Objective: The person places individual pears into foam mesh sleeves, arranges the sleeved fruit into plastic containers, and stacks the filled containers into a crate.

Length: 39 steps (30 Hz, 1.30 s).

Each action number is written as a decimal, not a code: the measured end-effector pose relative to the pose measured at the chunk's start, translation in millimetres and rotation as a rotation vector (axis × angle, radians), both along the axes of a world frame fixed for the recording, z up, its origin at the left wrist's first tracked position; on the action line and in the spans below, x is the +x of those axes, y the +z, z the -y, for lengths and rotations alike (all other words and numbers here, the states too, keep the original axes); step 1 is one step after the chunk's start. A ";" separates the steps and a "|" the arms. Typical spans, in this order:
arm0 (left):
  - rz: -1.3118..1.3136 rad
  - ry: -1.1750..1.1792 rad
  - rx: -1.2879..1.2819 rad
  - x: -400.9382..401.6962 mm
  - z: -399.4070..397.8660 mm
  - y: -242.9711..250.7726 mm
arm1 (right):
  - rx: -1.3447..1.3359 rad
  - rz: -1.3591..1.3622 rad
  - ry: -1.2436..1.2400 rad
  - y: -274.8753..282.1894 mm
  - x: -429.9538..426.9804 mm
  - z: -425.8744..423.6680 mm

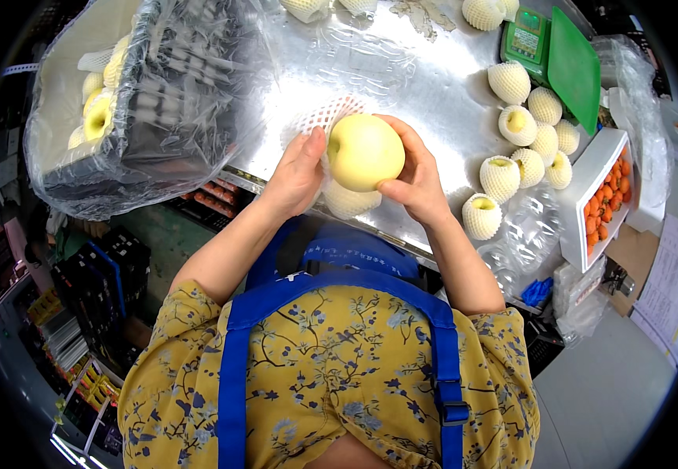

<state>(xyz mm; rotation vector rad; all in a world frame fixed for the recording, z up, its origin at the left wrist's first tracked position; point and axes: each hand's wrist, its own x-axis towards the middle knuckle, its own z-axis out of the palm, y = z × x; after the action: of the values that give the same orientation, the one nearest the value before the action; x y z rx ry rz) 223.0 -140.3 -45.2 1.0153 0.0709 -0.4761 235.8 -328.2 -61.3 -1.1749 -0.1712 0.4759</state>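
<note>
My right hand [415,173] grips a bare pale-yellow apple [368,153] from its right side, thumb below and fingers over the top. At the apple's left, beside its hollow, is my left hand [298,176], with the thumb raised and the other fingers mostly hidden. A white foam net sleeve [330,112] spreads out behind the left thumb and the apple, seemingly held in that hand. Just under the apple, a foam-wrapped fruit [351,202] lies at the near edge of the metal table [433,94].
A plastic-lined crate [134,135] holding yellow apples stands at left. To the right are several foam-netted apples [500,179], a green scale [529,41], clear plastic packaging [529,223] and a white foam box [576,205] of small orange fruits [609,193]. Clear plastic [362,58] lies on the tabletop.
</note>
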 end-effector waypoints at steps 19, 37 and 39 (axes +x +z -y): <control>-0.466 0.086 -0.665 -14.6 -14.8 -23.8 | 0.066 -0.562 -0.135 -24.7 5.9 -4.1; 0.441 -0.086 0.460 -19.7 -15.6 3.6 | -0.117 -0.090 0.061 28.2 -18.0 -3.0; 0.408 -0.072 0.455 -16.3 -12.7 8.1 | -0.166 -0.104 0.117 28.8 -13.1 2.3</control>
<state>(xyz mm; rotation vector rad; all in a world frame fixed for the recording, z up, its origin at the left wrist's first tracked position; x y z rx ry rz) 206.7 -127.6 -37.1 1.5491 -0.2324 -0.3139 222.8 -330.5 -32.6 -1.3031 -0.1128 0.6633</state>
